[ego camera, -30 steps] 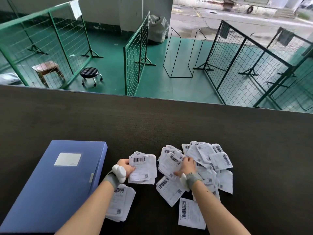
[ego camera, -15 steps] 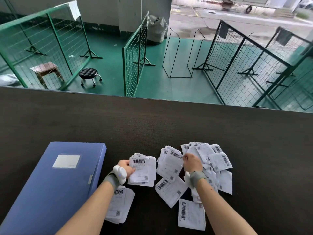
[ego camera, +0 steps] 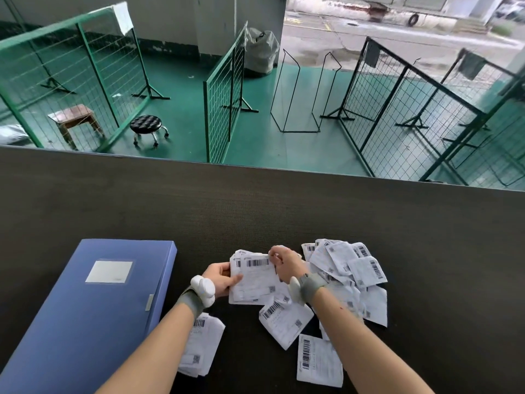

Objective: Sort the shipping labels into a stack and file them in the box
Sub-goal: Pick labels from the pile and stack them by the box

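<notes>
Left hand [ego camera: 220,278]: my fingers and thumb clamp the left edge of a stack of shipping labels [ego camera: 252,277], held just right of the blue file box [ego camera: 85,314].
Right hand [ego camera: 285,264]: fingertips pinch the stack's top-right corner.
File box: closed, flat on the dark table [ego camera: 255,209].
Loose labels [ego camera: 349,268]: heaped further right of the box — beyond my right hand.
Second stack [ego camera: 203,344]: near the box's right edge — under my left forearm.
</notes>
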Tool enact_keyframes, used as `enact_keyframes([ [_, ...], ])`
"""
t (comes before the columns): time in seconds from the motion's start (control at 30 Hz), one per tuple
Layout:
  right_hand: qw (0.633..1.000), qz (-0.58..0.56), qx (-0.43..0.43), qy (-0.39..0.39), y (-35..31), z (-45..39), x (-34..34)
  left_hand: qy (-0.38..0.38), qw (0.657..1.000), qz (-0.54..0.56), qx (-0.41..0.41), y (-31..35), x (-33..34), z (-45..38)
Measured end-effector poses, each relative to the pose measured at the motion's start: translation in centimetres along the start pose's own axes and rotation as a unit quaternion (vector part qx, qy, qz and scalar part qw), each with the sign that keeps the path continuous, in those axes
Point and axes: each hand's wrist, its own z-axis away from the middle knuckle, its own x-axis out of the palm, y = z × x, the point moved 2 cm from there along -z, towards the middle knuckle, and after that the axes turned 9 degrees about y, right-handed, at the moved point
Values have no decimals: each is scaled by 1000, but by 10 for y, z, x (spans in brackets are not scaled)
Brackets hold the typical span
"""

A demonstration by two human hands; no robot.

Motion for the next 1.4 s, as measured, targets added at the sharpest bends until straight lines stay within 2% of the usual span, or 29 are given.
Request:
enact_keyframes([
  [0.1,999,-32,5,-25,-11,6,14,0,1000,-11,5,1,2,1],
  [0.2,998,-37,45,22,2,8,21,38,998,-57,5,-1,-6,-1],
  [0.27,992,27,111,48,27,10,22,71,995,-70,-4,-7,-15,-4],
  [0.33,975,130,180,26,51,15,19,93,993,-69,-15,-13,-23,-4],
  [0.4,965,155,212,1,65,20,13,102,992,-63,-32,-17,-28,-4],
  [0.5,968,143,206,-14,77,16,7,106,992,-59,-46,-20,-30,-6],
  [0.63,979,110,170,8,77,3,-3,95,993,-62,-44,-16,-25,-8],
  [0.93,988,87,68,107,58,-9,-35,96,992,-68,-44,-11,-20,-13],
  [1.03,988,-5,80,134,59,-7,-47,103,992,-63,-41,-11,-19,-12],
  [1.07,986,-78,93,112,57,-5,-50,97,993,-62,-40,-10,-19,-11],
  [1.13,978,-178,107,4,51,-5,-49,71,995,-56,-35,-7,-16,-9],
  [1.23,980,-132,81,-122,34,1,-37,11,1000,-16,-20,-3,-7,-4],
  [1.33,984,-86,57,-147,14,7,-18,-37,999,31,-5,2,3,6],
  [1.4,985,-77,46,-147,5,9,-7,-45,999,22,6,4,5,8],
])
